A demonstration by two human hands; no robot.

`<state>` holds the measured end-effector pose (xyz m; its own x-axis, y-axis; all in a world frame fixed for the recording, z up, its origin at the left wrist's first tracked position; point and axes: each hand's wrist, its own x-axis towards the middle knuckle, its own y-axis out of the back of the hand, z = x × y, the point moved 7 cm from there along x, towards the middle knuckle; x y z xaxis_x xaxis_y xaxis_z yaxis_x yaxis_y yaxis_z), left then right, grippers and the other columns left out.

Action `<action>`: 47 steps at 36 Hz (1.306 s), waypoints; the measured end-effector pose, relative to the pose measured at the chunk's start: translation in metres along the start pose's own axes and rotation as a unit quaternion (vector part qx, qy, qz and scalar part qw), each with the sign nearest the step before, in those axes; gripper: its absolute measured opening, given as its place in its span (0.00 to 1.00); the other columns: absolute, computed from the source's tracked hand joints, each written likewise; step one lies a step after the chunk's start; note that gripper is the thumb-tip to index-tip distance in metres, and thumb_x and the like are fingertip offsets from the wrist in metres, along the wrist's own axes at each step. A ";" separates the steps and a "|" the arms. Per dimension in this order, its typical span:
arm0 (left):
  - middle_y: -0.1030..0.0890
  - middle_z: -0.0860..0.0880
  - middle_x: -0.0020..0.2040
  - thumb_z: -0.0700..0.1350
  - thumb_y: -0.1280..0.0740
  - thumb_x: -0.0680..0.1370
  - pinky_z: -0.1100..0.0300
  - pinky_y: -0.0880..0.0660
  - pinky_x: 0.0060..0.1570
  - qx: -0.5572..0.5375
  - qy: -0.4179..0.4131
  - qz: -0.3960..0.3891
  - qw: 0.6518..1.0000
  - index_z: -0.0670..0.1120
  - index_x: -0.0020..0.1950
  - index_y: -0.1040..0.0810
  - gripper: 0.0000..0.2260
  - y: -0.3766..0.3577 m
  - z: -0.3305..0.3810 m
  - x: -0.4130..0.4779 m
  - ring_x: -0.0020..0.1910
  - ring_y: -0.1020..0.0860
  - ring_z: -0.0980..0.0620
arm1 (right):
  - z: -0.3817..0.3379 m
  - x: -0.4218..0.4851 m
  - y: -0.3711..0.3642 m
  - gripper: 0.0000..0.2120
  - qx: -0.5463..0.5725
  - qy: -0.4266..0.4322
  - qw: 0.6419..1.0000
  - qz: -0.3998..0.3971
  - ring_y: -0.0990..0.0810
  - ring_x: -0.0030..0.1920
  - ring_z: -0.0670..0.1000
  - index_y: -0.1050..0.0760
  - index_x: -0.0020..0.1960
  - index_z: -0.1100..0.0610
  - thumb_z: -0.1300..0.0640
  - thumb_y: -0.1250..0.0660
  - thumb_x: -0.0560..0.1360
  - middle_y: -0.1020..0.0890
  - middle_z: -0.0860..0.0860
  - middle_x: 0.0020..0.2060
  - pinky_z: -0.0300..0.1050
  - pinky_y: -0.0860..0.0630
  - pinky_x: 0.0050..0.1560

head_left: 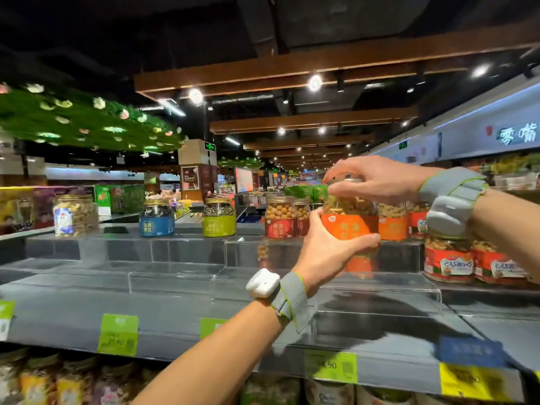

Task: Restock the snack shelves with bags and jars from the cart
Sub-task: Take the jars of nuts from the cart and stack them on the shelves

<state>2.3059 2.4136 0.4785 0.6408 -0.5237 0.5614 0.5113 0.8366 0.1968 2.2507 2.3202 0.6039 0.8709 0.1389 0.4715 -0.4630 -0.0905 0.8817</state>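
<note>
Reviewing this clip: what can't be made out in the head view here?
- Head view: lid of the orange-labelled clear plastic nut jar, mostly covered by the right hand.
- Jar's base and whether it touches the grey shelf: hidden by the left hand.
- Green price tags: print blurred.
- Cart: out of frame.
- Lower-shelf snack bags: cut by the bottom edge.

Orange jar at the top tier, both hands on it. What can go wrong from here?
1. The clear orange-labelled jar sits in a tight gap, so the left hand gripping its label may knock the red-labelled jar beside it.
2. The right hand pinches only the lid, which may shift if it is loose.
3. The right wrist hangs over the cashew jars below.
</note>
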 end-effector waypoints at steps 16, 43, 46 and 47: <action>0.29 0.44 0.72 0.60 0.28 0.76 0.59 0.32 0.63 0.101 0.019 -0.015 0.995 0.48 0.81 0.48 0.42 -0.002 -0.035 0.057 0.64 0.26 0.52 | 0.050 0.026 0.006 0.30 -0.108 -0.022 0.994 0.016 0.22 0.52 0.52 0.25 0.63 0.50 0.29 0.40 0.73 0.20 0.48 0.55 0.54 0.22 0.55; 0.42 0.43 0.80 0.57 0.25 0.74 0.47 0.35 0.73 0.239 0.064 -0.046 0.968 0.46 0.82 0.55 0.49 -0.044 -0.085 0.116 0.77 0.37 0.44 | 0.132 0.072 -0.069 0.36 -0.123 -0.111 0.983 -0.085 0.26 0.67 0.54 0.33 0.75 0.54 0.30 0.45 0.78 0.25 0.52 0.70 0.46 0.30 0.61; 0.40 0.44 0.79 0.59 0.26 0.74 0.48 0.34 0.72 0.248 0.063 -0.052 0.965 0.47 0.81 0.55 0.49 -0.045 -0.088 0.119 0.75 0.35 0.44 | 0.140 0.069 -0.048 0.34 -0.069 -0.116 0.990 -0.044 0.26 0.67 0.53 0.33 0.75 0.50 0.30 0.49 0.78 0.26 0.50 0.71 0.48 0.30 0.66; 0.39 0.44 0.79 0.59 0.26 0.74 0.47 0.33 0.72 0.248 0.065 -0.059 0.965 0.47 0.81 0.55 0.49 -0.044 -0.090 0.120 0.75 0.33 0.44 | 0.145 0.067 -0.039 0.33 -0.071 -0.121 0.990 -0.027 0.26 0.67 0.53 0.32 0.74 0.50 0.30 0.49 0.78 0.25 0.50 0.70 0.49 0.30 0.67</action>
<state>2.4117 2.2993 0.4648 0.6773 -0.6094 0.4121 0.2687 0.7264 0.6326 2.3516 2.1897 0.5991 0.9013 -0.1014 0.4211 -0.4179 0.0520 0.9070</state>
